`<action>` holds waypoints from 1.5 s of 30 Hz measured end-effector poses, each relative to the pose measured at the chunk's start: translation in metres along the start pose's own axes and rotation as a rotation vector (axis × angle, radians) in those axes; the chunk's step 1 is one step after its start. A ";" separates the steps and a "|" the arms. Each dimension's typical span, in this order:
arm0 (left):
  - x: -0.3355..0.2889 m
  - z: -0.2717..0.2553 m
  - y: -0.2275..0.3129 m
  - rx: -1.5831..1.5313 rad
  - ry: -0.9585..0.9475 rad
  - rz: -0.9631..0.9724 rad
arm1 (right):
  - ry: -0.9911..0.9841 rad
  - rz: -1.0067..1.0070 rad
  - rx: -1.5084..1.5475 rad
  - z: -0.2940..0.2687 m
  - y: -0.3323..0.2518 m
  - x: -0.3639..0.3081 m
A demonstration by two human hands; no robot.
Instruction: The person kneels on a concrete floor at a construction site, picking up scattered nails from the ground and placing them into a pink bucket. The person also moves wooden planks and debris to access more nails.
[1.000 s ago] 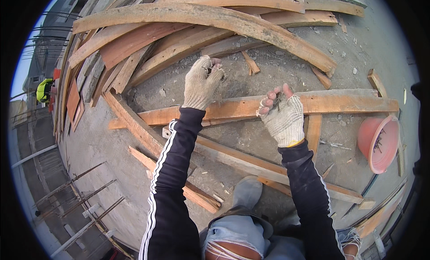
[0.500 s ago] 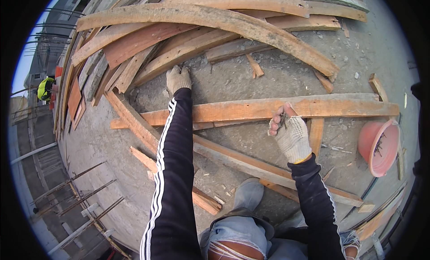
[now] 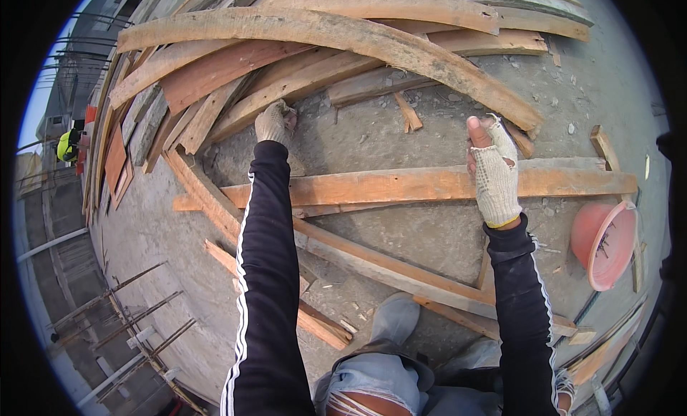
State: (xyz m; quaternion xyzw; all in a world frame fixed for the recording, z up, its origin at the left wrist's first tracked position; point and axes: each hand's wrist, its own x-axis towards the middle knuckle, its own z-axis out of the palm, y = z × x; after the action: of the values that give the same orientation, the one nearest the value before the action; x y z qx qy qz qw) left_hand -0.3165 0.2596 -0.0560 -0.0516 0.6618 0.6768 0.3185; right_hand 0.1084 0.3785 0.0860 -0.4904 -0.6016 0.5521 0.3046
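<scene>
My left hand [image 3: 274, 124], in a knitted off-white glove, is over the ground beside the lower edge of the board pile. Its fingers are curled, and whatever they hold is hidden. My right hand [image 3: 495, 171], in a glove with bare fingertips, is above the right half of a long orange-brown plank [image 3: 386, 185]. Its thumb points up and its fingers are folded; the nails seen in it earlier are out of sight now. Under my left forearm, a narrower board [image 3: 207, 201] crosses the plank's left end. Another timber [image 3: 386, 267] slants below the plank.
A pile of boards [image 3: 322, 31] lies at the far side. At right stands a pink plastic bucket [image 3: 582, 237] with nails inside. A boot [image 3: 395, 319] is below the slanting timber. Rebar [image 3: 136, 276] sticks out at left, and a person in a yellow-green top [image 3: 67, 145] is far off.
My right hand has moved up and right and turned, so the nails no longer show. My left hand has shifted slightly left, its fingers curling more.
</scene>
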 end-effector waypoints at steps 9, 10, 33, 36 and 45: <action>0.059 -0.014 0.030 0.776 -0.361 0.225 | 0.080 -0.401 -0.902 0.030 0.022 0.141; 0.066 -0.014 0.036 1.277 -0.418 0.627 | 0.131 -0.494 -0.872 0.030 0.023 0.157; -0.003 -0.008 -0.045 1.683 0.018 0.540 | -0.230 -0.269 -0.933 -0.031 0.042 0.025; 0.001 0.005 -0.040 1.685 0.051 0.586 | -0.220 -0.251 -0.901 -0.027 0.046 0.030; 0.024 -0.015 -0.041 1.634 -0.115 0.613 | -0.275 -0.185 -0.967 -0.027 0.047 0.029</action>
State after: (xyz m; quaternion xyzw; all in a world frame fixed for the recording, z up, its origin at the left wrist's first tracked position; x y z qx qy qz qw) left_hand -0.3204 0.2507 -0.1054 0.4073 0.9073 0.0482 0.0927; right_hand 0.1351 0.4112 0.0414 -0.4425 -0.8638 0.2407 0.0084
